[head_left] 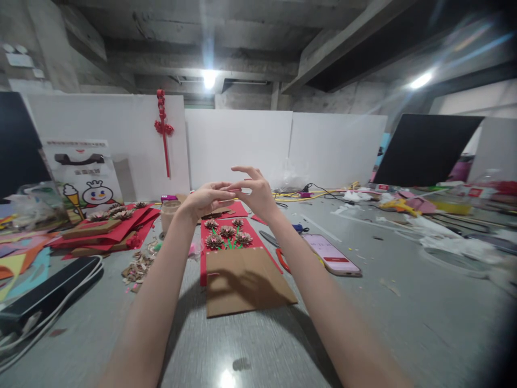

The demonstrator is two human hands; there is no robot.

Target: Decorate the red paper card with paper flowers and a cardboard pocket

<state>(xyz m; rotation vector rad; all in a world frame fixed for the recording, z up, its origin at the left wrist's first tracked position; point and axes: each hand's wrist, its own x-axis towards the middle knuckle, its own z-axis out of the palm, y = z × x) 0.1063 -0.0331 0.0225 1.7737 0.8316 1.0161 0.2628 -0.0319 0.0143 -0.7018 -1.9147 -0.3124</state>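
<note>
My left hand (207, 198) and my right hand (257, 193) are raised above the table, their fingertips meeting. The left fingers stretch out toward the right hand. On the right hand the fingers are spread, the index finger lifted higher. Neither hand shows anything in it. Below them a red card (203, 264) carries several brown cardboard flowers (226, 231) with green stems (232, 244). A brown cardboard sheet (250, 293) lies over the card's near part, with shadows of the hands on it.
Right of the card are scissors (284, 260) and a phone (333, 256). Leftward stand a tape roll (168, 213), cardboard scraps (138, 268), stacked red cards (97, 231) and a black power strip (48, 293) with a cable. White panels (238, 148) close off the back.
</note>
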